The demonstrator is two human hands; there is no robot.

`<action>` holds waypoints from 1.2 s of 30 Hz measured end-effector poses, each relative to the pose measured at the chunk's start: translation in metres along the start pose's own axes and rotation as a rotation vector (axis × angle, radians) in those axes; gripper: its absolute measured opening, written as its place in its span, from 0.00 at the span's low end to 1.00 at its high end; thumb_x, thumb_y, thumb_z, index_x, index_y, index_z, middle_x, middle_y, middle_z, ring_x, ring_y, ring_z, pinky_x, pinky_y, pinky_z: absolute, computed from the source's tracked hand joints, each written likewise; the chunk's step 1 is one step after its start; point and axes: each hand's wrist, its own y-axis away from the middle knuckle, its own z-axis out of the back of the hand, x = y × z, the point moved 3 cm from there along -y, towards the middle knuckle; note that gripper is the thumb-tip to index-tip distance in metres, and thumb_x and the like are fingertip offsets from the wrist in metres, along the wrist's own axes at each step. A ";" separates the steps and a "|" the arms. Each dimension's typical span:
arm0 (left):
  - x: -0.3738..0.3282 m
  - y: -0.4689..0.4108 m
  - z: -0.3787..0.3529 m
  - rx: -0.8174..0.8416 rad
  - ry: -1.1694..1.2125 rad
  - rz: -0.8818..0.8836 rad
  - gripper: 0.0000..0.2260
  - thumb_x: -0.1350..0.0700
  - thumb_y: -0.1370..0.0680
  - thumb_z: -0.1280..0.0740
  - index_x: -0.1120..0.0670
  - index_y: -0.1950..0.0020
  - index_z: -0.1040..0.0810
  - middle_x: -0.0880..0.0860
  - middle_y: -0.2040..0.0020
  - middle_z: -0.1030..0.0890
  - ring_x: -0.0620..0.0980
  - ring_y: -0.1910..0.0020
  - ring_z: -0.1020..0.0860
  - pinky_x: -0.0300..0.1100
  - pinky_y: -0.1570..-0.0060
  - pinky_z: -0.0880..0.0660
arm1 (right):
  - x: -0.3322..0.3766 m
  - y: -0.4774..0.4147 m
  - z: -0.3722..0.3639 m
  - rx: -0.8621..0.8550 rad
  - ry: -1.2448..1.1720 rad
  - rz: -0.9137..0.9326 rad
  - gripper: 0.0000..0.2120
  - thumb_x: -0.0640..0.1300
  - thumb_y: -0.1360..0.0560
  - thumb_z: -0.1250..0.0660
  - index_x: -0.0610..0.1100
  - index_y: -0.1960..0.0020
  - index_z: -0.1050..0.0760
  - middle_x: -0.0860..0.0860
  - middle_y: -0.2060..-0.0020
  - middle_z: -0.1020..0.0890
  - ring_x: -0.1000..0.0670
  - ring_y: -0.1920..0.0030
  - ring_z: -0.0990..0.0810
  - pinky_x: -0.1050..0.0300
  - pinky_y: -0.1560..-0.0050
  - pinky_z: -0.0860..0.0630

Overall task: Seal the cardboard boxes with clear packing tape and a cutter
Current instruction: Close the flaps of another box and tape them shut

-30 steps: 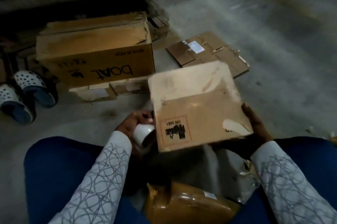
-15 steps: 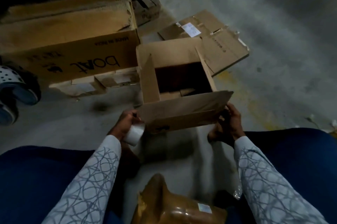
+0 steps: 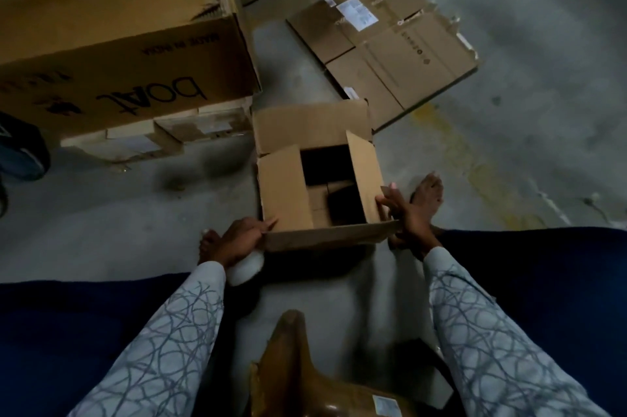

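The box (image 3: 319,175) sits open on the floor (image 3: 118,206) between the two hands, its four plain brown flaps up or splayed and something dark and blocky inside. It is corrugated card, matte and scuffed, square in plan. The left hand (image 3: 237,240) pinches the near-left corner of the near flap with its fingertips while the palm stays curled around a white tape roll (image 3: 246,269), which hangs just under and behind that hand; I judge the roll is kept there so taping can start as soon as the flaps close. The right hand (image 3: 405,213) grips the near edge of the right flap, fingers closed on the card, seemingly to steady the box and fold that flap in. No cutter is visible.

Beyond the left hand stands a large printed carton (image 3: 125,53) on smaller ones. Beyond the right hand a flattened box (image 3: 383,50) with a white label lies on the grey concrete. Nearer than both hands, a glossy tape-wrapped parcel (image 3: 305,382) rests between the knees.
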 end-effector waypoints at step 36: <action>0.001 -0.051 -0.049 -0.353 -0.235 0.225 0.19 0.44 0.18 0.40 0.57 0.46 0.18 0.65 0.34 0.30 0.67 0.42 0.24 0.51 0.37 0.30 | 0.035 -0.130 0.018 -0.291 -0.226 0.091 0.27 0.62 0.24 0.33 0.40 0.40 0.18 0.49 0.50 0.13 0.56 0.57 0.15 0.56 0.49 0.31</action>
